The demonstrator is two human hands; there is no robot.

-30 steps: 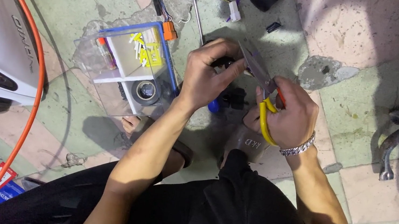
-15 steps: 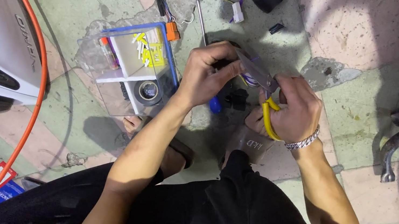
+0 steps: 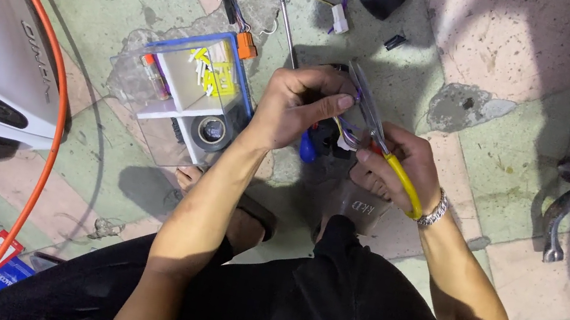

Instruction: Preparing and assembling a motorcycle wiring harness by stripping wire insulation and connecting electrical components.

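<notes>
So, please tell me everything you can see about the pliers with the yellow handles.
The pliers are long-nosed, with grey metal jaws and yellow handles that look plastic-coated, plus a little red near the joint. The right hand grips the handles, so one yellow handle runs along the palm toward the wrist. The nose points up and to the left, tilted, above the cracked floor. The left hand holds small wires and a connector close to the jaws. Whether the jaws pinch a wire cannot be told.

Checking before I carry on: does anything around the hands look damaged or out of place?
Yes. The floor is cracked, with patches of its surface broken away. Small white connectors and a screwdriver lie loose on it, outside the clear parts box.
</notes>
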